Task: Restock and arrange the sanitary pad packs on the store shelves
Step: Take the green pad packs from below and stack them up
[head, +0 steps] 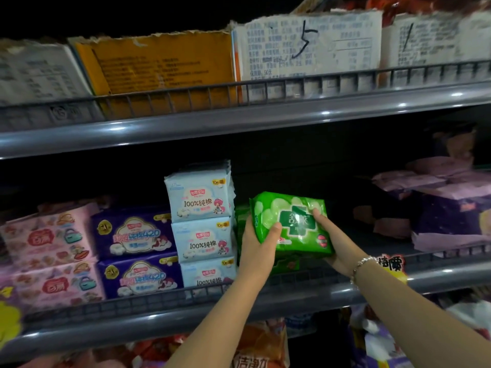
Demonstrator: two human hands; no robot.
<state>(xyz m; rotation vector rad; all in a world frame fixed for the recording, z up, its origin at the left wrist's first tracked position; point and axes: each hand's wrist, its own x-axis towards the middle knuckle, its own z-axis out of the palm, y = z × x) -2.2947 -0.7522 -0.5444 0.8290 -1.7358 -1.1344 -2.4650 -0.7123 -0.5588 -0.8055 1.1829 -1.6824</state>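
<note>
At mid shelf [265, 296], right of the blue stack [202, 224], I've got the green pack [289, 224] tilted over another green pack [241, 216]. I judge it light, soft and squashy, with slick film, so best held by its ends. Left hand [256, 248] wraps the left end, thumb on the face. Right hand [332, 235] cups the right end from below, thumb on top. Both grips closed on it.
</note>
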